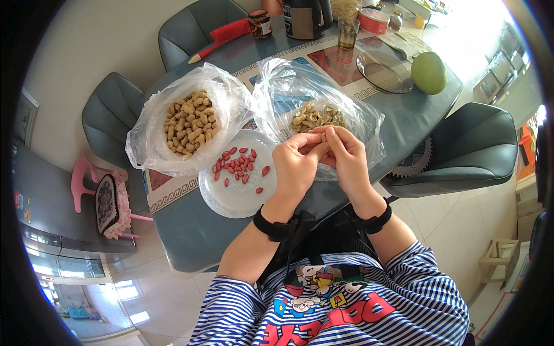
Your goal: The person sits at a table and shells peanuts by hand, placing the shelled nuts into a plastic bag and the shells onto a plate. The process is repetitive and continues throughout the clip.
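My left hand (298,160) and my right hand (346,151) meet at the fingertips over the near edge of a clear plastic bag of empty peanut shells (318,117). Between their fingers is a small tan peanut piece (323,137), mostly hidden; whether it is whole or opened I cannot tell. Left of my hands, a pale patterned plate (236,203) bears several shelled peanuts with red skins (237,163). Behind the plate, an open plastic bag (147,138) holds many unshelled peanuts (190,123).
On the table (194,238) stand a drinking glass (347,33), a glass plate (384,72), a green round fruit (428,72), a lidded jar (260,24), a dark jug (305,19) and a red brush (229,32). Chairs stand around it, one at the right (467,151).
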Demonstrator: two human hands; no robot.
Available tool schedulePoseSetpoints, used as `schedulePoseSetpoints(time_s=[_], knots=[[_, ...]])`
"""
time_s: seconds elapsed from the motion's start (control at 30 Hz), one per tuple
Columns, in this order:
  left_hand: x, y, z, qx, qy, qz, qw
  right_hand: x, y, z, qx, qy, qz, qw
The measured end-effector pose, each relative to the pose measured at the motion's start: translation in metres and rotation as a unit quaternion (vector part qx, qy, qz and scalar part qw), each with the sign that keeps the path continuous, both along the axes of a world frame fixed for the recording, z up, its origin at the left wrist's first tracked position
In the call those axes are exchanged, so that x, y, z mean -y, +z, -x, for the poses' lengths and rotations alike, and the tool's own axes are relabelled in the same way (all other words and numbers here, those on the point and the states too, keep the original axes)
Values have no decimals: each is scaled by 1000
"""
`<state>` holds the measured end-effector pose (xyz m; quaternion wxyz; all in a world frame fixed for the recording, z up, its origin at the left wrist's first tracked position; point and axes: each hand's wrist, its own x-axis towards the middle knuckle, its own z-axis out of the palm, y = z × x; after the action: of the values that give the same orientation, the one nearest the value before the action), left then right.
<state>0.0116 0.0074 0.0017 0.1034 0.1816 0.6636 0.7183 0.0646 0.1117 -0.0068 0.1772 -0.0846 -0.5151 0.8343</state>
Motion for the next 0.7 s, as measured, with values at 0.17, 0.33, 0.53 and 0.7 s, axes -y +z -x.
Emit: schedulePoseSetpoints(time_s=[0.17, 0.33, 0.53, 0.7], knots=[[0, -5, 1, -6, 6, 11, 1000, 5, 0, 2, 14, -23, 4, 1000], [0, -8, 3, -18, 10, 22, 1000, 7, -3, 2, 21, -37, 35, 998], [-3, -6, 2, -58, -1, 28, 998, 2, -5, 5, 22, -34, 161, 986], [-4, -7, 2, -90, 2, 29, 996, -2, -5, 16, -10, 13, 305, 952]])
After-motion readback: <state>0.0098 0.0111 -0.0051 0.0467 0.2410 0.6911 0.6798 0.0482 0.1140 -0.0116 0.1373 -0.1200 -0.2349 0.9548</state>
